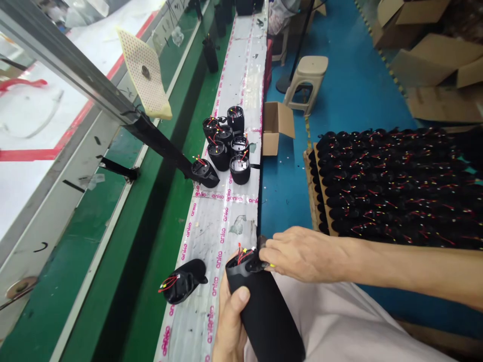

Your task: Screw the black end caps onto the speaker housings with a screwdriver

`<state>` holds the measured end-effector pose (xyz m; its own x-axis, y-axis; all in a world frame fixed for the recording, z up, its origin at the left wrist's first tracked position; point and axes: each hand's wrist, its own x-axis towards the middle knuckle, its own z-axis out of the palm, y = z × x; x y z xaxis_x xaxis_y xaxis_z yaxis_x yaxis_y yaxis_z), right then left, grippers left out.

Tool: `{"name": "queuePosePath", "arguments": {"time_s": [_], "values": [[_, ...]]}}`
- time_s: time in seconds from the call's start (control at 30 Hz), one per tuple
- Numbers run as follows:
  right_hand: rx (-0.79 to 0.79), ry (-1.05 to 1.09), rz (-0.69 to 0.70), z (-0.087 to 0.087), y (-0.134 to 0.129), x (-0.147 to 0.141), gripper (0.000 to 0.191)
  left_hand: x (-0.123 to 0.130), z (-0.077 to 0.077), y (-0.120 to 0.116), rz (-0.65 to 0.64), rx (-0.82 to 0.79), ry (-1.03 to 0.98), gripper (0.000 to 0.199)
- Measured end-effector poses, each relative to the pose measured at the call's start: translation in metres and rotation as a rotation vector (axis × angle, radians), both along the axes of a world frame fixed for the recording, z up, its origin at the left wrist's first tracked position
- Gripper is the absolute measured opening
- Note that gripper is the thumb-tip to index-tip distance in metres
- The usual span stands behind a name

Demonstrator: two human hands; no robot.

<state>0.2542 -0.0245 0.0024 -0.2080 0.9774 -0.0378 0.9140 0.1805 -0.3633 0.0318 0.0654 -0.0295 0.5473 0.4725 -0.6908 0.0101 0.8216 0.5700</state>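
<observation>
Being obscured is something (257, 263) pinched by the right grip (290, 254); a slanting cylinder (268, 307) is being clasped mouth-forward by the left grip (231, 322).

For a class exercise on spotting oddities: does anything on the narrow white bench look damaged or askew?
Yes: the bench covering has a ragged grey patch, apparently torn, and one wired black cylinder seems tipped over, apart from the mostly upright cluster.

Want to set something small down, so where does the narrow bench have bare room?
Bare: the bench between the group of black cylinders and the lone cylinder lying nearer; the near end beside the left hand; and, mostly, the stretch beyond the group. Crowded: the group itself; also, the gap between lone cylinder and held cylinder is narrow.
</observation>
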Motion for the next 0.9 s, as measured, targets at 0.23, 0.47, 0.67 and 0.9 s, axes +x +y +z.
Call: {"name": "queuePosePath", "arguments": {"time_s": [0.23, 0.47, 0.67, 0.9], "values": [[0.033, -0.009, 0.030, 0.002, -0.001, 0.000, 0.025, 0.005, 0.004, 0.002, -0.040, 0.031, -0.007, 0.077], [-0.032, -0.018, 0.037, 0.013, 0.000, 0.002, 0.017, 0.004, 0.005, 0.004, -0.055, 0.054, 0.023, 0.080], [0.002, -0.024, 0.059, 0.004, -0.003, 0.005, 0.018, 0.004, 0.002, 0.002, -0.046, 0.067, 0.012, 0.077], [-0.009, -0.032, 0.034, 0.005, -0.003, 0.004, 0.016, 0.003, 0.004, 0.006, -0.084, 0.111, 0.030, 0.083]]}}
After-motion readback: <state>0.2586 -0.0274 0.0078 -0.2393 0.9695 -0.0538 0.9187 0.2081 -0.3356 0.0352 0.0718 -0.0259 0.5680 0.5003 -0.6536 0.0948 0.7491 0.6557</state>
